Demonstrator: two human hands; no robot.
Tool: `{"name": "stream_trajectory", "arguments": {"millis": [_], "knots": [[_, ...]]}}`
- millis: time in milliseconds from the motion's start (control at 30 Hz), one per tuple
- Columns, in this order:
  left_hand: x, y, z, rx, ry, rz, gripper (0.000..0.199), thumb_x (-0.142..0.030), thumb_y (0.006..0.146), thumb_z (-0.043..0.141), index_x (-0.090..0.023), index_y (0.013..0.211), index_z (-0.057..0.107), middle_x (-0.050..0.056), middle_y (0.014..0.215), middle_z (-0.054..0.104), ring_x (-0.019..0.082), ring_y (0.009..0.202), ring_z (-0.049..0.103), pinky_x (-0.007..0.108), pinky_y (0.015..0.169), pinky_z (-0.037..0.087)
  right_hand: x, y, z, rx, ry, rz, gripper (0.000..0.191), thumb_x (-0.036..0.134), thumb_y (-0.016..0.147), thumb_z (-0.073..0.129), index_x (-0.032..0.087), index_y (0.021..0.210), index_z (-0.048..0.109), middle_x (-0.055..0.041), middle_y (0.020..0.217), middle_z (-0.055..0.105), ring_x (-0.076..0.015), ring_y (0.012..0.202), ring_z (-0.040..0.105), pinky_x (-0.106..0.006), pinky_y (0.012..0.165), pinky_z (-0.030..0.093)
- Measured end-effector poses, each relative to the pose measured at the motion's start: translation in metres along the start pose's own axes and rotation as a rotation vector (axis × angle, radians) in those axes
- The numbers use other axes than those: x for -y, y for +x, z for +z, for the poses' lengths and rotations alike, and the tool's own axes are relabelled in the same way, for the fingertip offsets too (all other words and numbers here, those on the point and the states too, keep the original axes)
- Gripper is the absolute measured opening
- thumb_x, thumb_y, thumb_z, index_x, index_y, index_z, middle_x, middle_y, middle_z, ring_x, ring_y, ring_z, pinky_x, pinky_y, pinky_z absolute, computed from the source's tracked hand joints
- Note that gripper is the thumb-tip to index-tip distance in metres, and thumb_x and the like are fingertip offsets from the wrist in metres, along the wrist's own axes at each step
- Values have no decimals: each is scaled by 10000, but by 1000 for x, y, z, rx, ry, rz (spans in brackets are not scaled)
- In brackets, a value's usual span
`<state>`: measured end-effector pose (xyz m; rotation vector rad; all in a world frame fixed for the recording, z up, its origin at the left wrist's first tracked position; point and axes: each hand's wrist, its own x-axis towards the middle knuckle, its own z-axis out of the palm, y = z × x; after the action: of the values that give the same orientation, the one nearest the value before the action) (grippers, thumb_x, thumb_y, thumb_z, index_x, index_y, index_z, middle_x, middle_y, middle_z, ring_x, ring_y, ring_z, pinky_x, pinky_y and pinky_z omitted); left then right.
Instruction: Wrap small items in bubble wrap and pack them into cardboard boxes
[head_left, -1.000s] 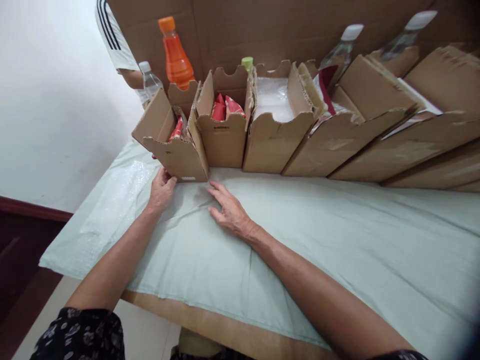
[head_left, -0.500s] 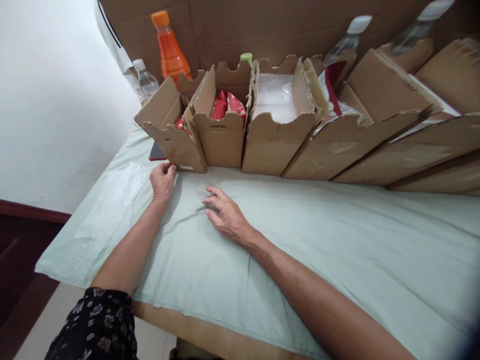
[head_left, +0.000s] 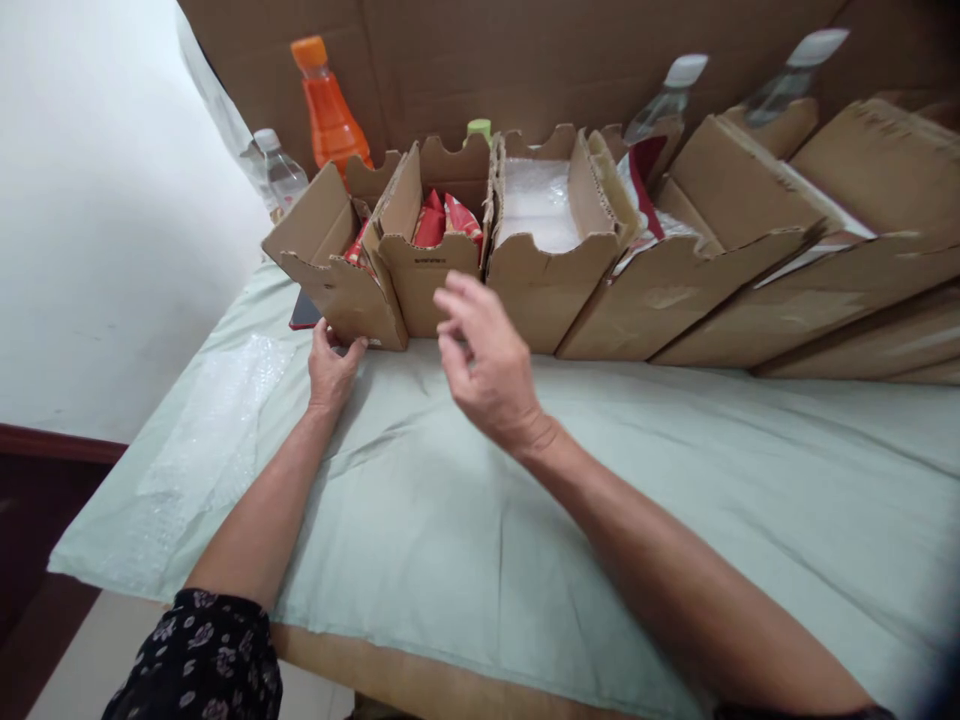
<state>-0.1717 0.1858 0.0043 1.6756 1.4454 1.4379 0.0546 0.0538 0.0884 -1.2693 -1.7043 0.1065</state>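
At the lower front corner of the leftmost cardboard box point(head_left: 352, 300), my left hand point(head_left: 332, 370) has its thumb on the front and its fingers round the left side. My right hand point(head_left: 491, 365) is raised in front of the second cardboard box point(head_left: 429, 290), apart from it, fingers bent and spaced with nothing in them. Red packets point(head_left: 442, 222) show inside that second box. A third box point(head_left: 536, 290) holds bubble wrap point(head_left: 536, 205).
More cardboard boxes point(head_left: 712, 290) lean in a row to the right. Behind stand an orange bottle point(head_left: 330, 110) and clear bottles point(head_left: 281, 170). A bubble wrap sheet point(head_left: 217, 430) lies on the pale green cloth point(head_left: 420, 560). A dark flat object point(head_left: 304, 310) sits beside the leftmost box.
My right hand has risen from over the cloth, up and to the right, before the second box. My left thumb has spread onto the front of the leftmost box. The view has shifted slightly.
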Motion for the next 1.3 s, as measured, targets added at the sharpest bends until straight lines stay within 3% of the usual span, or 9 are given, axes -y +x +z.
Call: {"name": "stream_trajectory", "arguments": {"millis": [133, 233, 367, 600, 800, 867, 967, 1100, 1300], "knots": [[0, 2, -1, 11, 35, -8, 448, -448, 728, 791, -198, 1073, 653, 45, 981, 693, 245, 928, 645, 392, 930, 530, -12, 66, -5, -26, -178, -105, 507, 241, 1047, 452, 204, 1552, 483, -131, 1545, 536, -297, 1327, 652, -438, 1024, 628], [0, 2, 0, 14, 19, -14, 442, -443, 738, 781, -201, 1091, 668, 41, 971, 703, 244, 916, 643, 386, 916, 530, -27, 91, 6, 23, -323, -130, 313, 259, 1051, 491, 150, 1304, 638, -139, 1203, 685, -284, 1102, 747, -441, 935, 645], [2, 1, 0, 15, 2, -4, 445, -420, 770, 773, -195, 1143, 683, 48, 998, 709, 254, 959, 652, 392, 947, 528, -37, 100, 6, 32, -439, -163, 254, 271, 1066, 476, 182, 952, 685, -74, 885, 693, -241, 972, 751, -420, 920, 630], [5, 2, -1, 35, 27, -3, 351, -354, 805, 732, -211, 1123, 696, 39, 952, 688, 251, 922, 640, 403, 939, 523, -31, 101, -7, 66, -489, -171, 233, 254, 1044, 482, 176, 952, 682, -53, 926, 711, -233, 947, 740, -416, 902, 619], [3, 1, -2, 35, 19, 4, 295, -354, 809, 727, -225, 1074, 702, 28, 915, 694, 243, 898, 636, 396, 927, 533, 4, 51, -23, 30, -299, -218, 305, 207, 1045, 470, 233, 1293, 646, -81, 1425, 647, -253, 1290, 657, -360, 926, 625], [1, 0, -2, 21, 15, -4, 286, -345, 800, 736, -216, 1054, 709, 32, 907, 704, 242, 888, 648, 390, 913, 538, 7, 25, -27, 76, -260, -224, 317, 187, 1030, 489, 248, 1295, 652, -85, 1482, 624, -234, 1273, 669, -345, 903, 632], [-1, -1, -2, 2, 51, -31, 280, -356, 789, 736, -198, 1018, 705, 38, 896, 714, 237, 872, 664, 378, 891, 541, -8, -5, -21, 172, -243, -150, 293, 185, 999, 528, 238, 1234, 694, -96, 1428, 666, -222, 1118, 727, -347, 829, 635], [-5, -1, -2, -28, 111, -43, 282, -384, 776, 723, -198, 984, 680, 34, 892, 716, 228, 853, 666, 373, 872, 539, -39, -30, 5, 294, -168, -12, 322, 161, 974, 546, 215, 1234, 728, -103, 1266, 741, -237, 1094, 724, -359, 868, 611], [-7, 2, 0, -51, 205, -70, 253, -370, 778, 710, -193, 954, 674, 26, 863, 704, 218, 838, 665, 368, 884, 529, -51, -59, 37, 371, -107, -3, 240, 118, 972, 566, 181, 1088, 766, -103, 1149, 778, -240, 1034, 696, -383, 945, 552]]}}
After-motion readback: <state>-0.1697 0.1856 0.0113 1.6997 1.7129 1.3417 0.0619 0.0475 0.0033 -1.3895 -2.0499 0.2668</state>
